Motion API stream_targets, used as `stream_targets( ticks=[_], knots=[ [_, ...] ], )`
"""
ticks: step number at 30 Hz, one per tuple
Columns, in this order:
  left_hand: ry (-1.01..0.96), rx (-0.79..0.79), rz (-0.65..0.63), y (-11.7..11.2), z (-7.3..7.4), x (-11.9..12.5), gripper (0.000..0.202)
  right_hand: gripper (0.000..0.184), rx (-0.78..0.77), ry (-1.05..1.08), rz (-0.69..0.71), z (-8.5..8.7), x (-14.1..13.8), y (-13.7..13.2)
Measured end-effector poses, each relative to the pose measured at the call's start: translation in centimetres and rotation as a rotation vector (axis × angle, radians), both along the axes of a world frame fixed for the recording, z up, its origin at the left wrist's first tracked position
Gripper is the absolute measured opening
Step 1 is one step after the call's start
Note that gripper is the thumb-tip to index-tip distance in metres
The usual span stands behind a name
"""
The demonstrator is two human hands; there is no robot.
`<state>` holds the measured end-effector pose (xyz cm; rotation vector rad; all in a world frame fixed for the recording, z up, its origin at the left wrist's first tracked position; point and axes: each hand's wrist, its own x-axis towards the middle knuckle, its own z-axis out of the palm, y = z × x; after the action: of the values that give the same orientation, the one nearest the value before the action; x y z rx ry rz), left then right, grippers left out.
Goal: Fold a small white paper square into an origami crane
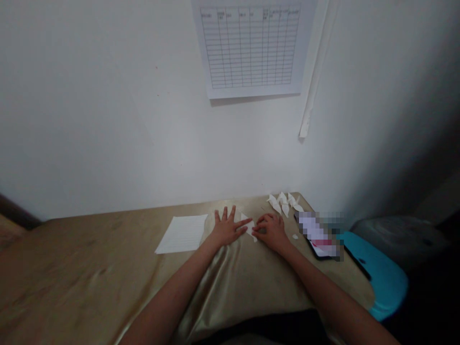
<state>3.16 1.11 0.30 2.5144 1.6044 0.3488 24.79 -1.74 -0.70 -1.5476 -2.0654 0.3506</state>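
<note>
In the head view, a small piece of white paper [250,225] lies on the cloth between the 2 hands, partly covered by fingers. What shows of it is pale and narrow, with slanting edges and a pointed lower corner. The left hand [227,231] is spread wide, palm down, its index finger and thumb reaching onto the paper. The right hand [272,232] has its fingers curled and bunched at the paper's right edge; whether it pinches the paper, I cannot tell.

The surface is covered by a shiny tan cloth [89,268], creased near the left forearm. On it are a lined sheet [183,234] to the left, a cluster of folded white papers [275,203] by the far corner, a small scrap [295,236] and a phone [315,235]. Behind rises a pale wall [108,120] bearing 1 printed grid sheet [251,52]. A turquoise seat [388,273] stands at right.
</note>
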Motion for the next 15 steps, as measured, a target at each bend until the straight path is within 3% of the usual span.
stream_targets(
  ticks=[9,15],
  knots=[
    [-0.003,-0.020,0.048,0.85,-0.20,-0.24,0.046,0.011,0.002,0.013,0.002,0.15,-0.09,-0.09],
    [0.020,0.058,0.008,0.32,0.01,-0.47,0.044,0.011,0.004,0.002,-0.006,-0.02,0.17,0.09]
  ],
)
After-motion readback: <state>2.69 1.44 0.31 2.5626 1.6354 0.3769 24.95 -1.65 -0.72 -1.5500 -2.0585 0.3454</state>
